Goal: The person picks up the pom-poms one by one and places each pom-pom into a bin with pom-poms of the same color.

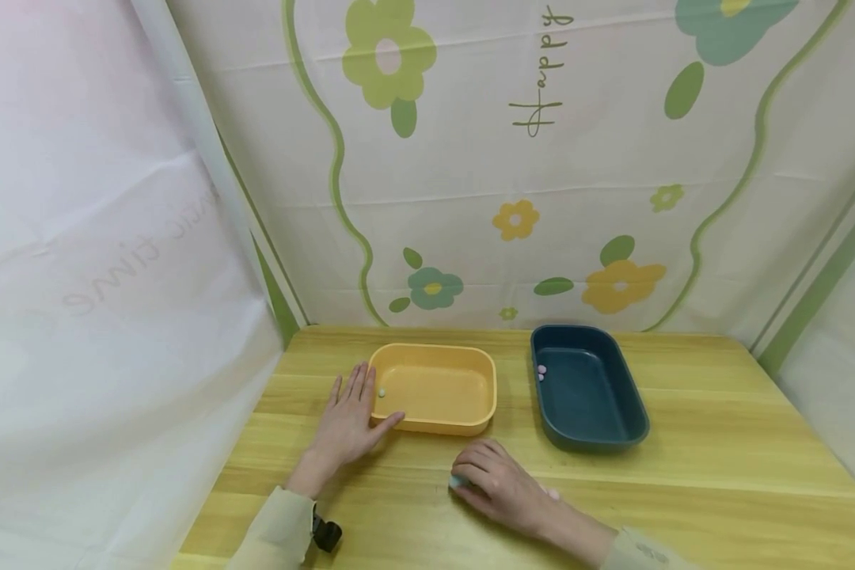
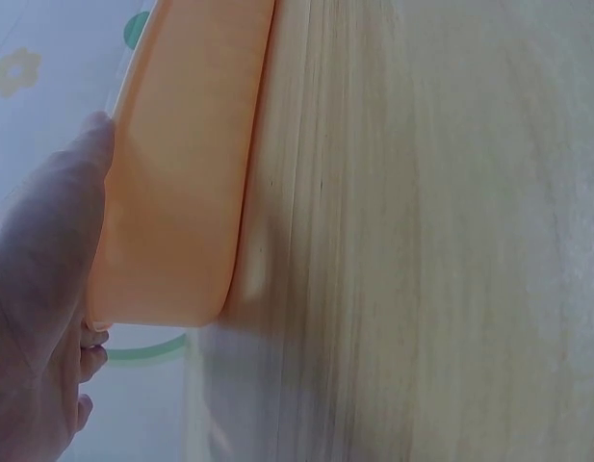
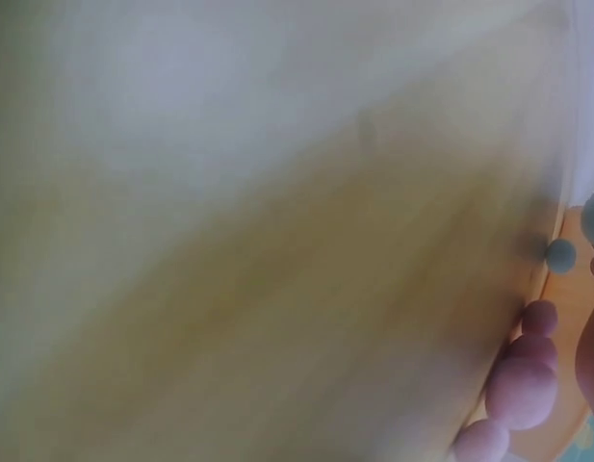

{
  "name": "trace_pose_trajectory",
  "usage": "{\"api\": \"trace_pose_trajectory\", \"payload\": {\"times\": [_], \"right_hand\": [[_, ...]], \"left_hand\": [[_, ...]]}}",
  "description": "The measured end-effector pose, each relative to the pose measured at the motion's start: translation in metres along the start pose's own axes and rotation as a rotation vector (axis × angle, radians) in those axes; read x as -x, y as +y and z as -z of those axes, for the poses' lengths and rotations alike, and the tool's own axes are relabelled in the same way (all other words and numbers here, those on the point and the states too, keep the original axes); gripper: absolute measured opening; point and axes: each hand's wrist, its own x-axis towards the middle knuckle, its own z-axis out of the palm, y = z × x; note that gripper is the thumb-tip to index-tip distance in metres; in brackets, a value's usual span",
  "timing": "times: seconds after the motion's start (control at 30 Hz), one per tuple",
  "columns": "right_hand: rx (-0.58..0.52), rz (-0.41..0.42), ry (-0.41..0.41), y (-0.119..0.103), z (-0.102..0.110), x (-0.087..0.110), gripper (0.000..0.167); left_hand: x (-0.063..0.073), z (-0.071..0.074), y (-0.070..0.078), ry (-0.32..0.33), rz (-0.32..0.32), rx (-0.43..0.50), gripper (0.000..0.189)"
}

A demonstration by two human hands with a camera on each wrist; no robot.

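My left hand [image 1: 347,423] lies at the left end of a yellow tray [image 1: 435,428], fingers straight along its rim, thumb over the near side. In the left wrist view the thumb [image 2: 61,207] touches the tray's wall [image 2: 186,164]. My right hand [image 1: 502,487] is low over the table in front of the trays, pinching a small light blue ball [image 1: 457,480] between thumb and fingers. The right wrist view shows a blue-green ball [image 3: 593,218] at the fingertips, another ball [image 3: 560,255] beside it, and several pink balls [image 3: 521,393] close by.
A dark blue tray [image 1: 591,396] stands to the right of the yellow one, with small pink balls [image 1: 541,370] at its left wall. One pale green ball [image 1: 381,393] lies in the yellow tray. Pink balls [image 1: 552,494] show behind my right wrist. Printed cloth [image 1: 463,158] hangs behind the table.
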Motion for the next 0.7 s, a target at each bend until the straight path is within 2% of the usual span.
{"api": "trace_pose_trajectory", "payload": {"times": [0.47, 0.7], "right_hand": [[-0.026, -0.013, 0.048, -0.008, 0.008, -0.009, 0.023], [-0.023, 0.006, 0.079, -0.013, 0.017, -0.014, 0.027]], "left_hand": [[-0.001, -0.001, -0.001, 0.004, -0.01, -0.012, 0.106], [0.0, 0.003, 0.001, -0.017, -0.004, 0.009, 0.106]]}}
